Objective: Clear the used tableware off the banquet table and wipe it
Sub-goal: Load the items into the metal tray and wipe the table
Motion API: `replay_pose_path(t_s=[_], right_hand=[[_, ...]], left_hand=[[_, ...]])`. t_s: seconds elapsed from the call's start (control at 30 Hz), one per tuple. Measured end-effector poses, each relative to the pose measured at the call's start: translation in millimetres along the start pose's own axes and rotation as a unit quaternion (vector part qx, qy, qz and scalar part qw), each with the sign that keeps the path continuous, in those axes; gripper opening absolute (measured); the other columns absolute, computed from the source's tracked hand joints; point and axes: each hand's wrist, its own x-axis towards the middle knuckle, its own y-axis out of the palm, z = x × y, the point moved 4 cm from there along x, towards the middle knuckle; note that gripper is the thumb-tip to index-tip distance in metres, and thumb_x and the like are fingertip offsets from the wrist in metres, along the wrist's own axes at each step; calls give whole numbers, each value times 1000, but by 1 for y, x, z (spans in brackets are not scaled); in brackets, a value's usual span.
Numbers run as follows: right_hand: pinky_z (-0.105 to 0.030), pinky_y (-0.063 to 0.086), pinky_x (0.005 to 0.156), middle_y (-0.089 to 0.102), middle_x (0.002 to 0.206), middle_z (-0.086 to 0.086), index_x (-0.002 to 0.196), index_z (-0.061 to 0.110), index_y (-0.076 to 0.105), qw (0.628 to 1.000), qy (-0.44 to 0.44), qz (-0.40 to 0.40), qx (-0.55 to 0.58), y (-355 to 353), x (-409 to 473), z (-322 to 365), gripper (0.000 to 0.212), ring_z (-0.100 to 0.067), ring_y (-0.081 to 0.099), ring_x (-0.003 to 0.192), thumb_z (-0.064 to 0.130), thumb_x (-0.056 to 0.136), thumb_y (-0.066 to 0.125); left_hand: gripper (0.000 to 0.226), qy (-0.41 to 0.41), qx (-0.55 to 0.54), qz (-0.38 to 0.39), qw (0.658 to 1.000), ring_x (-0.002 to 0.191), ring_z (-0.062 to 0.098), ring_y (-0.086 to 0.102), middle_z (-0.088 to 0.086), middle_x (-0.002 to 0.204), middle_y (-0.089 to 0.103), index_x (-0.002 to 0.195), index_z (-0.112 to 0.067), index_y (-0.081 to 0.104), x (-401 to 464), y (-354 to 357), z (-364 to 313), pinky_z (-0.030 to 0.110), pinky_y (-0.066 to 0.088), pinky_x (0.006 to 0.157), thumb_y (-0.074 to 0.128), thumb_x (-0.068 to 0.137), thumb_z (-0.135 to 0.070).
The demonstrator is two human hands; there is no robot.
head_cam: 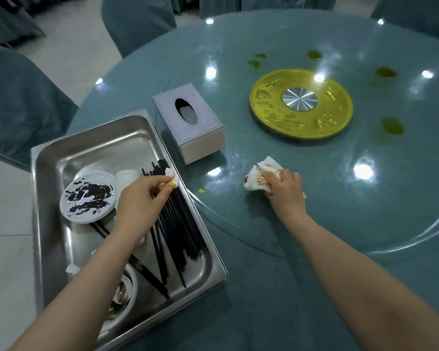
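My left hand (140, 201) pinches a small stained tissue (171, 182) over the right side of a steel tray (46, 173). In the tray lie a sauce-smeared white plate (88, 197), a white cup (127, 178), several black chopsticks (178, 224) and a bowl (123, 295) partly hidden by my forearm. My right hand (285, 192) grips a crumpled white tissue (255, 178) with orange stains and presses it on the glass turntable (365, 193). Green sauce spots (392, 126) mark the glass around the gold hub (300, 103).
A grey tissue box (188, 122) stands between the tray and the hub. A small green scrap (201, 190) lies near the tray's edge. Teal-covered chairs (18, 102) ring the round table (251, 300); tiled floor lies to the left.
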Motion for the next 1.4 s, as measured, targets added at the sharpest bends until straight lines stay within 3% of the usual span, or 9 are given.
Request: replay_pose_path(t_s=[0.23, 0.33, 0.5, 0.77, 0.9, 1.0, 1.17, 1.3, 1.4], right_hand=[[-29, 31, 77, 56, 112, -21, 118, 15, 64, 978, 128, -57, 152, -19, 9, 1, 34, -39, 49, 100, 22, 85, 67], [-33, 35, 80, 57, 109, -22, 116, 10, 65, 971, 99, -76, 206, -29, 13, 38, 34, -40, 51, 98, 18, 83, 69], [-28, 38, 73, 60, 98, -15, 102, 9, 68, 939, 64, -93, 324, -41, 7, 112, 25, -29, 56, 89, 21, 81, 72], [-33, 48, 74, 64, 92, -4, 99, 16, 68, 905, 22, -4, 424, -22, -43, 196, 21, -21, 59, 84, 26, 81, 72], [-24, 45, 67, 62, 87, -1, 82, 20, 61, 919, 4, 62, 390, 7, -68, 211, 11, -17, 56, 81, 24, 80, 72], [-27, 41, 78, 57, 99, 0, 104, 20, 65, 951, -4, 103, 293, 29, -84, 210, 22, -21, 52, 96, 28, 83, 65], [-37, 37, 97, 30, 138, -6, 137, 31, 36, 969, -70, 214, 108, 46, -102, 220, 67, -28, 25, 123, 39, 78, 67], [-43, 34, 105, 5, 155, -3, 144, 38, 20, 946, -75, 290, 124, 36, -106, 214, 86, -31, 15, 138, 46, 74, 69], [-36, 36, 104, -5, 159, -4, 147, 43, 17, 939, -78, 293, 159, 17, -106, 208, 85, -27, 28, 139, 41, 78, 68]], left_hand=[[18, -40, -23, 4, 999, 77, -3, 59, -14, 87, 66, 101, -30, 71, -20, -29, 33, 17, 41, 65, 69, 85, -22], [18, -63, -22, 6, 998, 78, 1, 59, -13, 91, 68, 103, -27, 72, -29, -40, 45, 24, 43, 68, 68, 86, -23], [15, -92, -31, 28, 995, 73, -6, 57, -24, 83, 64, 97, -37, 69, -47, -46, 54, 14, 40, 63, 69, 85, -28], [19, -162, -40, 99, 981, 78, 3, 60, -11, 91, 67, 101, -26, 70, -83, -10, 70, 21, 46, 75, 70, 84, -17], [26, -156, 4, 147, 977, 88, 9, 58, -9, 103, 67, 111, -23, 67, -97, 2, 75, 21, 42, 77, 65, 86, -19], [21, -174, 13, 111, 978, 82, 4, 58, -14, 97, 68, 105, -29, 69, -101, -10, 79, 21, 41, 70, 58, 88, -21], [17, -200, 12, 89, 976, 60, 9, 60, -10, 73, 67, 85, -33, 65, -100, -31, 76, 25, 42, 53, 54, 88, -21], [18, -186, -20, 90, 978, 49, 8, 53, -9, 69, 66, 82, -31, 66, -100, -35, 60, 22, 37, 48, 53, 88, -20], [19, -172, -23, 88, 981, 45, 3, 48, -10, 70, 67, 82, -32, 66, -97, -34, 45, 21, 35, 46, 54, 89, -20]])
